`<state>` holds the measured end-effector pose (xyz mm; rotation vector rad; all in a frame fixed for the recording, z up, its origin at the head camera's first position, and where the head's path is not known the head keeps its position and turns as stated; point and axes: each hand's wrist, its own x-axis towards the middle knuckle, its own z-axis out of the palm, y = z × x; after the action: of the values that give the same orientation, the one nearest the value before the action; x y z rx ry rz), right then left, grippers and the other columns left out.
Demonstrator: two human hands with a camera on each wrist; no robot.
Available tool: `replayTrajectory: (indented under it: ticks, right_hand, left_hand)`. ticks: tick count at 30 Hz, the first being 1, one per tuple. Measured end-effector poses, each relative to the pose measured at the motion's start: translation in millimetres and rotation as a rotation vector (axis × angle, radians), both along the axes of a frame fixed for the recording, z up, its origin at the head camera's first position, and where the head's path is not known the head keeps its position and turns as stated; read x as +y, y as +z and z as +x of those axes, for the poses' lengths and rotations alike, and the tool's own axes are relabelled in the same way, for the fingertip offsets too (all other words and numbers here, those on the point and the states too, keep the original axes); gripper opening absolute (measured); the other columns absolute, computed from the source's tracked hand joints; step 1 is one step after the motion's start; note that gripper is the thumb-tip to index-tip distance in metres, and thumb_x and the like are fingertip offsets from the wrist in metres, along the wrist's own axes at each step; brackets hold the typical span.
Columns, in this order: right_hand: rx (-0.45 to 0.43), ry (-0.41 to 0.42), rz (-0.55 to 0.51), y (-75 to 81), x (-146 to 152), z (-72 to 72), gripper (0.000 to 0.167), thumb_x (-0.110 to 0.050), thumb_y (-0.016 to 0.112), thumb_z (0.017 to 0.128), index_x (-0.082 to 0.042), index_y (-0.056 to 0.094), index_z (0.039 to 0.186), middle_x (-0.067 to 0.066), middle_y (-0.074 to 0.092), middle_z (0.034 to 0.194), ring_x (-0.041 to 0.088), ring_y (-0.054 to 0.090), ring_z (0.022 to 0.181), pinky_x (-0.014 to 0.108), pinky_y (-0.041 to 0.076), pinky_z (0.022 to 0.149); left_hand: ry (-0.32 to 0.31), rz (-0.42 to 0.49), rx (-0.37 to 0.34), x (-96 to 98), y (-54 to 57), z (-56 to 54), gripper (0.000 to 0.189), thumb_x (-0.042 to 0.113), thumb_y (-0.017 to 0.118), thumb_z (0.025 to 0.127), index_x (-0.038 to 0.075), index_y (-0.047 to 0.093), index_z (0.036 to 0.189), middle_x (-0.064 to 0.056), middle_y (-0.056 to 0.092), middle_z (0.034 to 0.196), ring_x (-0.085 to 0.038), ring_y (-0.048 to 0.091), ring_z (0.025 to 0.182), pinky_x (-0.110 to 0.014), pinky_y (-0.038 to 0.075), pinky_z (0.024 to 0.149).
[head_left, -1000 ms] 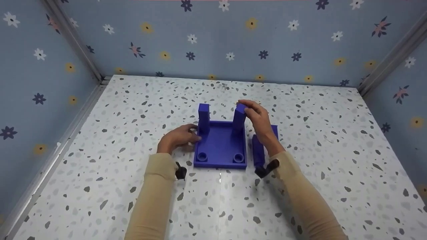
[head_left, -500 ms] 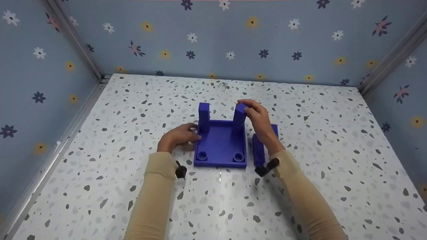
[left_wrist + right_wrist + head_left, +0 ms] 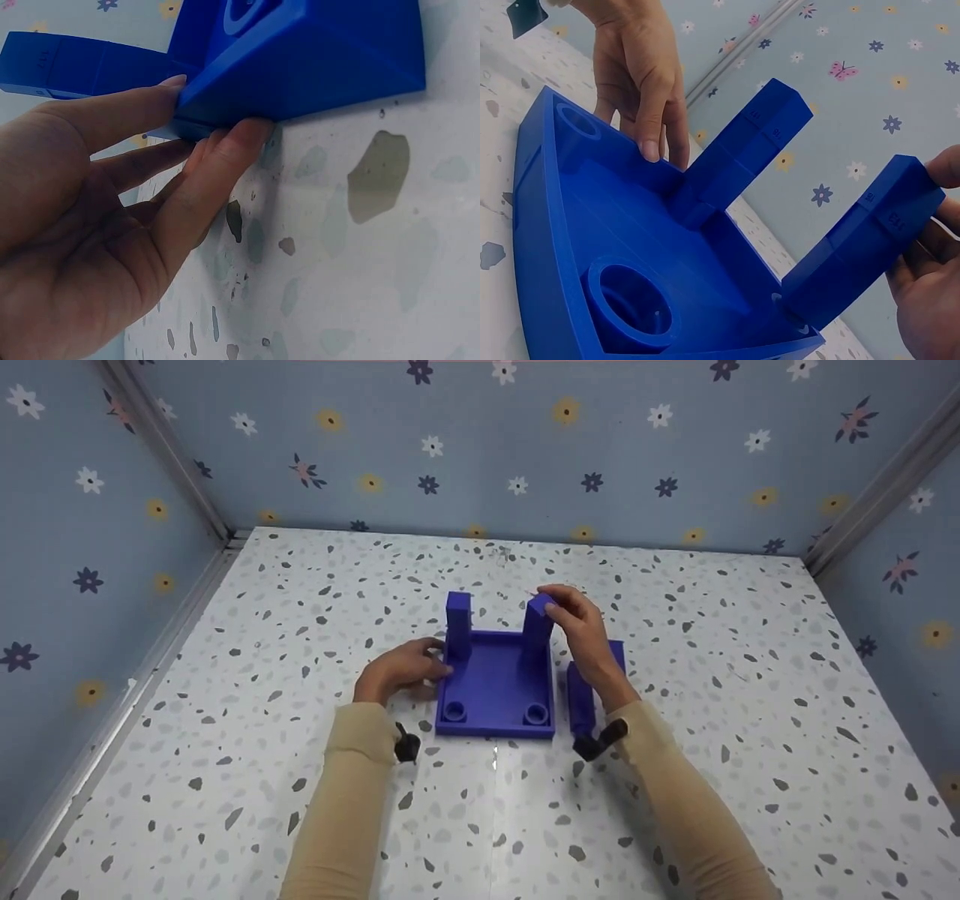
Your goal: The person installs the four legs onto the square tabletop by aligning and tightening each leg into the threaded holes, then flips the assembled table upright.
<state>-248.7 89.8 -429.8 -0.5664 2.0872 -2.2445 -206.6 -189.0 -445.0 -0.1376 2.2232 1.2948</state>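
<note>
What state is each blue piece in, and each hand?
Tray: open side up
Left post: upright in far-left corner
Right post: standing at far-right corner, slightly turned
Near sockets: both empty
Loose pieces: lying down, partly hidden
Left hand: pinching tray edge
Right hand: gripping right post

Speckled white tabletop (image 3: 480, 787): blue tray (image 3: 495, 682), blue pieces (image 3: 581, 697) beside

Post (image 3: 866, 244) gripped by the right hand (image 3: 928, 304): one face appears to read "113"; a smaller mark beside it is not reliably legible. Second post (image 3: 739, 161), just ahead of the left hand (image 3: 641, 71): small characters on two faces, too unclear to confirm from either wrist view.
</note>
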Motion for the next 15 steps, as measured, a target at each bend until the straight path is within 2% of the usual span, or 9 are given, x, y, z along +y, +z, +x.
replayTrajectory:
  ticks: [8, 15]
  right_hand:
    - [-0.019, -0.030, 0.058, 0.6, 2.7, 2.4, 0.035, -0.011, 0.057, 0.096, 0.001, 0.054, 0.129, 0.004, 0.057, 0.120, 0.014, 0.054, 0.109, 0.030, 0.043, 0.096]
    - [-0.001, -0.068, 0.067, 17.1, -1.4, 16.5, 0.038, -0.009, 0.062, 0.092, 0.006, 0.053, 0.126, 0.006, 0.058, 0.110, 0.013, 0.056, 0.098, 0.026, 0.047, 0.088]
  left_hand:
    - [-0.024, -0.028, 0.033, 0.9, 2.0, 0.7, 0.063, 0.022, 0.064, 0.090, 0.012, 0.037, 0.145, -0.013, 0.057, 0.121, -0.023, 0.056, 0.108, -0.038, 0.041, 0.101]
    - [-0.023, -0.026, 0.027, 1.1, 2.7, 0.8, 0.063, 0.022, 0.064, 0.090, 0.011, 0.036, 0.146, -0.014, 0.055, 0.124, -0.024, 0.057, 0.111, -0.040, 0.038, 0.104]
